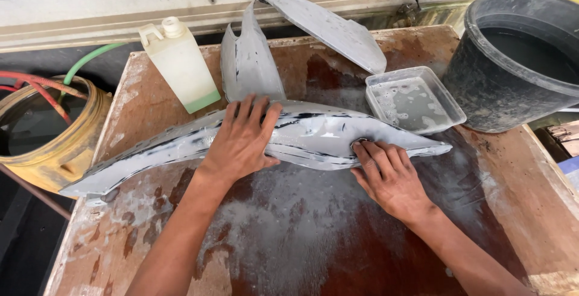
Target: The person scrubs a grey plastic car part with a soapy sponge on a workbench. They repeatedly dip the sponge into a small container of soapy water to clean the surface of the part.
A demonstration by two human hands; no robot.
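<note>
Left hand (241,139) lies flat, fingers spread, on a long grey panel (313,136) across the wet bench (289,235); right hand (389,175) presses its fingertips, grip closed, against the panel's near edge.

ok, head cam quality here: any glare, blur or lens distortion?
Head view: even daylight, soft shadows only. Wet sheen and small glare spots on the grey panel between left hand and right hand. Focus sharp on both, no motion blur. Wide-angle bend shows on the wall ledge and table.
</note>
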